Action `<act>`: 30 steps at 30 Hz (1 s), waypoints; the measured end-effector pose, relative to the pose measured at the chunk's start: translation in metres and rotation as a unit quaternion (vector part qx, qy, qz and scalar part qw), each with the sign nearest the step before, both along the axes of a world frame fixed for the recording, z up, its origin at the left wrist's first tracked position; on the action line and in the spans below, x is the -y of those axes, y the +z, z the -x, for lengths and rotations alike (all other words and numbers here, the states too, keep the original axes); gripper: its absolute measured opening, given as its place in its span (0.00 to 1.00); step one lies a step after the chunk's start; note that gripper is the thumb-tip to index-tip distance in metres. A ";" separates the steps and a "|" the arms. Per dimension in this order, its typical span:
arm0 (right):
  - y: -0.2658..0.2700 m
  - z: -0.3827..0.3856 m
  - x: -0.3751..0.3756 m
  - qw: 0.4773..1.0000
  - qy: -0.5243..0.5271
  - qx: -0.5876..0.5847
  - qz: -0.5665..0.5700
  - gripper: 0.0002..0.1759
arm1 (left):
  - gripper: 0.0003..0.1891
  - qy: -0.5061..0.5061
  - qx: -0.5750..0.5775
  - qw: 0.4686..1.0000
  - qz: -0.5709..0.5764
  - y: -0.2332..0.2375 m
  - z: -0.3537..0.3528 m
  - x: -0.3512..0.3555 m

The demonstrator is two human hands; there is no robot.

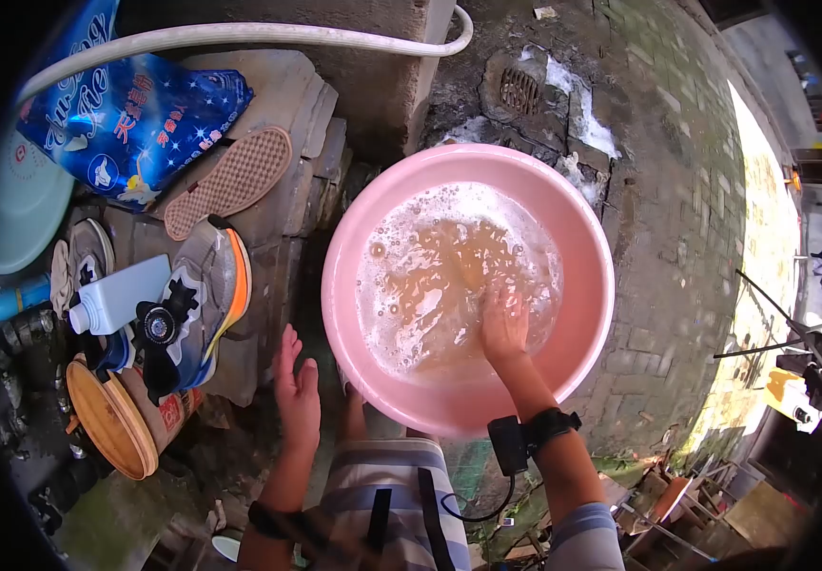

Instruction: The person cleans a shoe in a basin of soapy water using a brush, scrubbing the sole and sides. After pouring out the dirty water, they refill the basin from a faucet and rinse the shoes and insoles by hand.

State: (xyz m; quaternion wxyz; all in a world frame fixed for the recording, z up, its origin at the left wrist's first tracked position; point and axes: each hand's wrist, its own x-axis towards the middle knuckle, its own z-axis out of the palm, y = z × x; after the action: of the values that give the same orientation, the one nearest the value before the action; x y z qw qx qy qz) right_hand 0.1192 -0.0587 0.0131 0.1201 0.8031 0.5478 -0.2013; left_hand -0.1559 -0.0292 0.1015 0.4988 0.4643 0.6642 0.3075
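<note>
**Print on three things, little of it legible**

The blue bag (135,114) on the stone ledge carries the most writing: large white slanted Latin script across its upper part, broken by folds and the picture's edge, so no whole word reads. Below it runs a tilted row of red Chinese characters. The first looks like 天; the rest are too small to tell.

The round tub (149,428) with the wooden lid bears a red label with pale characters, which are blurred. The teal disc (11,205) at far left shows a faint round red stamp, also unreadable.
</note>
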 end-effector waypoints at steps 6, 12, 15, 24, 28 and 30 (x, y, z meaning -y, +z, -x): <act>0.081 0.004 -0.006 0.991 -0.029 -0.129 0.026 0.32 | 0.26 -0.026 0.029 0.999 0.035 0.017 0.002 0.003; 0.222 -0.038 -0.038 0.885 -0.145 -0.442 -0.020 0.26 | 0.25 -0.018 0.127 0.989 0.072 0.029 0.018 -0.001; 0.221 -0.043 -0.040 0.806 -0.249 -0.537 -0.001 0.26 | 0.22 -0.051 0.126 0.989 0.065 0.027 0.034 -0.003; 0.217 -0.016 -0.026 0.845 -0.219 -0.480 -0.091 0.26 | 0.19 -0.145 0.115 0.981 0.065 0.032 0.045 -0.019; 0.276 -0.019 -0.013 0.681 -0.327 -0.644 -0.119 0.29 | 0.20 -0.162 0.118 0.977 0.073 0.033 0.042 -0.017; 0.231 -0.022 -0.004 0.734 -0.342 -0.578 -0.103 0.29 | 0.19 -0.168 0.108 0.977 0.079 0.031 0.041 -0.009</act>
State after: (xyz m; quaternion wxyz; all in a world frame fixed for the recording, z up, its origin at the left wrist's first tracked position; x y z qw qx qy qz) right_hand 0.1408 -0.0546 0.2436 -0.3799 0.6726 0.2172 -0.5967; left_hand -0.1973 -0.0202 0.1321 0.6474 0.4919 0.5413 0.2141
